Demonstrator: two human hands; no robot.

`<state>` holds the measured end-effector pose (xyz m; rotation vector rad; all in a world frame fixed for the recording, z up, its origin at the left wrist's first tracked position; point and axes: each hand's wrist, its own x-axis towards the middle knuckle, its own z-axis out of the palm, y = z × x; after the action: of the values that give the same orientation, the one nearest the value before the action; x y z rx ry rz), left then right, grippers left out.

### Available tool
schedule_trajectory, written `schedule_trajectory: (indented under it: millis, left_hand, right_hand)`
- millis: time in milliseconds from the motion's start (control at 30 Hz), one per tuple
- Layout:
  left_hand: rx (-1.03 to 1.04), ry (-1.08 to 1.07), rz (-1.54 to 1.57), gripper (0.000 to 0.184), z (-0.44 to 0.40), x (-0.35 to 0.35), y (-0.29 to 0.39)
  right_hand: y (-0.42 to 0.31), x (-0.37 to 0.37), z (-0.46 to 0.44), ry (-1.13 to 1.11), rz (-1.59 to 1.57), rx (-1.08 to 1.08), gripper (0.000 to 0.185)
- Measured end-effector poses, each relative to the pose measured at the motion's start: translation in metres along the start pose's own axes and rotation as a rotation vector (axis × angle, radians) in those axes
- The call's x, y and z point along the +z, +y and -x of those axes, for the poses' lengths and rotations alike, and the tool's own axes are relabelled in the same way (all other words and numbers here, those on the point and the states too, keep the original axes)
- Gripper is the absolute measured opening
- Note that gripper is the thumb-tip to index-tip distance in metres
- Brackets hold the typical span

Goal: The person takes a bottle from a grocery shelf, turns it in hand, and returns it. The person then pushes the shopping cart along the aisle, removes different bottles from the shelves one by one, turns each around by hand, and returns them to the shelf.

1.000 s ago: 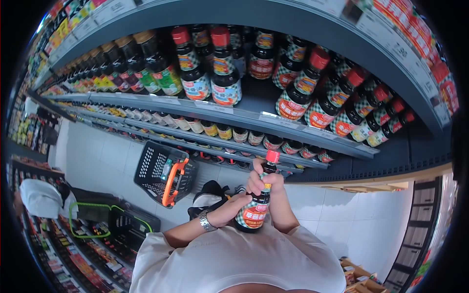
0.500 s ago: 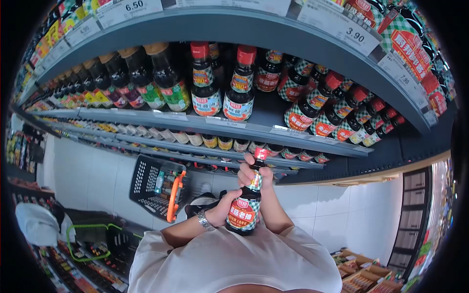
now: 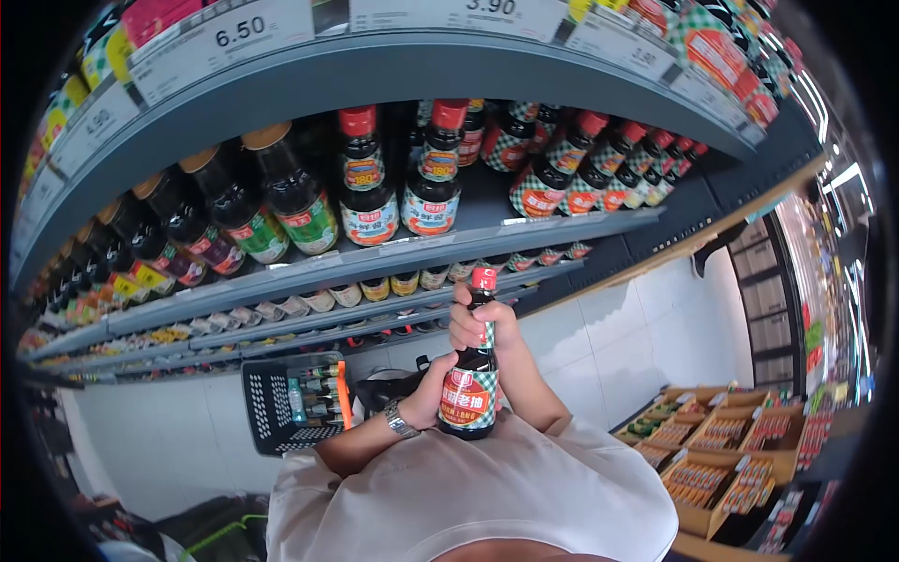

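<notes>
A dark soy sauce bottle (image 3: 467, 398) with a red cap and a red-and-green checked label is upright in front of my chest, its label facing up toward me. My right hand (image 3: 487, 323) is wrapped around its neck, just under the cap. Lower down, my left hand (image 3: 431, 391), below a metal wristwatch (image 3: 400, 421), grips the left side of the bottle body; most of its fingers are hidden behind the glass. Beyond the bottle, shelves hold rows of similar sauce bottles (image 3: 433, 201).
A grey shelf edge (image 3: 421, 70) with price tags curves across the top. On the floor at left stands a black shopping basket (image 3: 267, 405) with an orange handle and bottles inside. Wooden bins (image 3: 712, 440) of packaged goods are at lower right. Someone's leg (image 3: 716, 245) shows at far right.
The view has turned, so shelves and basket appear shifted and the wooden bins show more fully. Both hands keep hold of the bottle, which sits slightly further left in view.
</notes>
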<state>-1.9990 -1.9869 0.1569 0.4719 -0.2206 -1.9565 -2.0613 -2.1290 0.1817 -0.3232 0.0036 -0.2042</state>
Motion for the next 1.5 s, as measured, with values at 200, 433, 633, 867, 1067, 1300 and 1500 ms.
schedule_trajectory:
  millis: [200, 433, 633, 867, 1067, 1300, 1500]
  left_hand:
    - [-0.026, -0.034, -0.031, 0.067, 0.008, -0.001, 0.008]
    - [0.029, 0.220, -0.084, 0.059, 0.012, 0.001, 0.011]
    - [0.073, 0.276, -0.038, 0.057, -0.001, 0.006, 0.012]
    - [0.205, 0.338, -0.017, 0.060, -0.029, 0.017, -0.001]
    - [0.190, 0.179, 0.109, 0.066, -0.060, 0.040, -0.011]
    - [0.148, 0.054, 0.048, 0.071, -0.096, 0.054, -0.036]
    - [0.194, 0.109, 0.189, 0.071, -0.111, 0.063, -0.057]
  right_hand:
    - [0.006, 0.011, 0.004, 0.049, 0.011, -0.092, 0.021]
    - [0.010, 0.014, 0.004, 0.352, 0.245, -0.067, 0.020]
    - [-0.004, 0.013, 0.004, 0.335, 0.283, -0.087, 0.021]
    - [-0.032, -0.005, 0.001, 0.042, 0.179, 0.010, 0.025]
    - [-0.065, -0.020, 0.005, -0.013, 0.059, 0.138, 0.022]
    - [-0.084, -0.032, 0.036, -0.286, -0.289, 0.199, 0.020]
    - [-0.092, -0.040, 0.048, -0.242, -0.290, 0.317, 0.018]
